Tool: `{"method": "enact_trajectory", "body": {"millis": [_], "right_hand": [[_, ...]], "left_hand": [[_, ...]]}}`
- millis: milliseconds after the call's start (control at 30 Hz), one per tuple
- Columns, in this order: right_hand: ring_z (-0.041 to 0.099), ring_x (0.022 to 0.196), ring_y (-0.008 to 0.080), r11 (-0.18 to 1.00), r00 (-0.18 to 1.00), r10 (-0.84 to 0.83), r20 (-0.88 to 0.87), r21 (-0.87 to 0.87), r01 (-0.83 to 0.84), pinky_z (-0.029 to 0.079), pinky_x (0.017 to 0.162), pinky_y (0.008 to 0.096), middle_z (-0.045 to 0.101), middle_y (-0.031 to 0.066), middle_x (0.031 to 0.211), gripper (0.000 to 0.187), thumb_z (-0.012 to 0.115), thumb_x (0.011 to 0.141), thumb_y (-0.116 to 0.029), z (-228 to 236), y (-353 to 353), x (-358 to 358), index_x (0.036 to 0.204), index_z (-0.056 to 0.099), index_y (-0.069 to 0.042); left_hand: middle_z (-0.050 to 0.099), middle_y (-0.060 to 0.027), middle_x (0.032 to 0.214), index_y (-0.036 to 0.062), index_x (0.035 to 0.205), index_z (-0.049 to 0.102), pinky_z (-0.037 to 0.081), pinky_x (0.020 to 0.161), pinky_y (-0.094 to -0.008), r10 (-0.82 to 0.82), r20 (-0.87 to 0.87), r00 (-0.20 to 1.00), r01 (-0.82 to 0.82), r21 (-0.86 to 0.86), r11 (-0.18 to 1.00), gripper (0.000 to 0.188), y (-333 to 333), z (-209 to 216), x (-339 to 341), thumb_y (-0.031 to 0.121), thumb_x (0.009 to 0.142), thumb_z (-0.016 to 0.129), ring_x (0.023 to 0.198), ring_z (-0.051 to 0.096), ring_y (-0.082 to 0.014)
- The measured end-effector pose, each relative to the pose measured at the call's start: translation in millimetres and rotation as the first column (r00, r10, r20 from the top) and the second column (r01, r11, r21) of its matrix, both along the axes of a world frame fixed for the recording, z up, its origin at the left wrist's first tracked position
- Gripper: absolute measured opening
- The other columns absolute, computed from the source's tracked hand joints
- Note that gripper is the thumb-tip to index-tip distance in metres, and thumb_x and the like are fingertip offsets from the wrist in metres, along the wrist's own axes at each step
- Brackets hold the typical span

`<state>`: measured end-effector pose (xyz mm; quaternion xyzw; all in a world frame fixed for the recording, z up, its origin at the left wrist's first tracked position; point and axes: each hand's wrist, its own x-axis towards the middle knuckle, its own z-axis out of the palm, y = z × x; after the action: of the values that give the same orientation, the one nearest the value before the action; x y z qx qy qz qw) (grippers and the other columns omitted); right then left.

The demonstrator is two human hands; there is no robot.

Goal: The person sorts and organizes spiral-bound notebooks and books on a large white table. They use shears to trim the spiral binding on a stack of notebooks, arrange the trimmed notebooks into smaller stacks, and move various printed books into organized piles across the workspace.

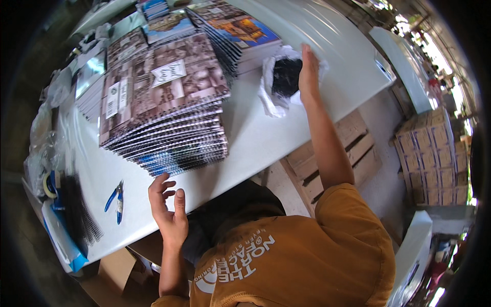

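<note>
A tall, leaning stack of spiral-bound notebooks (166, 84) with brown photo-collage covers lies on the white table (255, 138). Just off the stack's near corner is my left hand (170, 215), empty, its thumb and fingers apart and slightly bent. My right hand (308, 74) stretches out flat on edge, fingers together and straight, along the right side of an opened white plastic bag (271, 105). Inside that bag sits a dark mass (286, 77), too blurred to name. Whether the right palm touches the bag, I cannot tell.
Further notebooks (250, 33) with colourful covers are piled behind. Blue-handled pliers (116, 202), black binding coils (82, 210) and a tape roll (49, 185) lie at left. Below the table edge are a wooden pallet (327, 158) and an opened cardboard box (115, 268). Stacked cartons (429, 153) stand right.
</note>
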<state>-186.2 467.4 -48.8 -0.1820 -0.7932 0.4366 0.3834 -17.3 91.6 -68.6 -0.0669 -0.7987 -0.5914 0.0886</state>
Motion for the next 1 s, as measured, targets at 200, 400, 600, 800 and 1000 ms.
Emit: {"method": "enact_trajectory", "body": {"millis": [200,400,600,800,1000], "right_hand": [[0.051,0.111,0.0265,-0.069,0.300,0.895,-0.332,-0.764,-0.641,0.033,0.101,0.0375,0.055,0.0129,0.124,0.079,0.029,0.087,-0.068,25.1,-81.5,-89.8,0.124,0.051,-0.001],[0.049,0.116,0.0260,-0.045,0.014,0.998,-0.057,-0.897,-0.439,0.034,0.101,0.0386,0.052,0.0138,0.127,0.078,0.032,0.085,-0.064,-46.9,-104.6,-157.6,0.128,0.047,0.000],[0.047,0.118,0.0272,-0.096,-0.107,0.993,-0.056,-0.905,-0.415,0.033,0.103,0.0400,0.049,0.0152,0.130,0.066,0.031,0.090,-0.051,-54.6,-108.9,-144.1,0.130,0.043,0.000],[0.045,0.121,0.0284,-0.359,-0.231,0.929,-0.291,-0.859,-0.364,0.033,0.105,0.0414,0.046,0.0166,0.132,0.055,0.031,0.094,-0.038,-63.4,-96.9,-66.6,0.132,0.039,0.001],[0.045,0.121,0.0305,-0.856,-0.156,0.507,-0.848,-0.517,0.029,0.034,0.105,0.0434,0.046,0.0183,0.131,0.047,0.031,0.098,-0.028,-92.3,-104.7,61.2,0.133,0.037,0.001]], "left_hand": [[0.028,-0.0224,0.139,0.0088,0.145,0.009,0.023,0.106,-0.0442,-0.039,0.508,0.861,-0.367,0.672,0.644,0.079,-5.1,-32.2,7.5,0.053,0.089,0.045,0.129,0.032,-0.0335],[0.007,-0.0247,0.148,0.0119,0.145,-0.007,0.006,0.111,-0.0413,-0.040,0.400,0.915,-0.289,0.724,0.626,0.085,13.3,-33.7,6.3,0.057,0.090,0.038,0.139,0.010,-0.0321],[-0.010,-0.0208,0.150,0.0162,0.145,-0.013,-0.005,0.111,-0.0417,-0.013,0.253,0.967,-0.182,0.731,0.658,0.078,26.7,-52.8,-0.7,0.056,0.093,0.030,0.140,-0.006,-0.0292],[-0.014,-0.0044,0.152,0.0150,0.145,-0.010,-0.005,0.111,-0.0409,0.065,0.129,0.989,-0.135,0.666,0.733,0.075,28.3,-66.4,-23.6,0.054,0.094,0.028,0.140,-0.009,-0.0224],[0.037,-0.0102,0.140,0.0081,0.143,0.022,0.034,0.104,-0.0398,-0.407,0.165,0.899,0.056,0.876,0.479,0.067,-62.6,-76.0,-71.3,0.051,0.093,0.035,0.123,0.042,-0.0248]]}}
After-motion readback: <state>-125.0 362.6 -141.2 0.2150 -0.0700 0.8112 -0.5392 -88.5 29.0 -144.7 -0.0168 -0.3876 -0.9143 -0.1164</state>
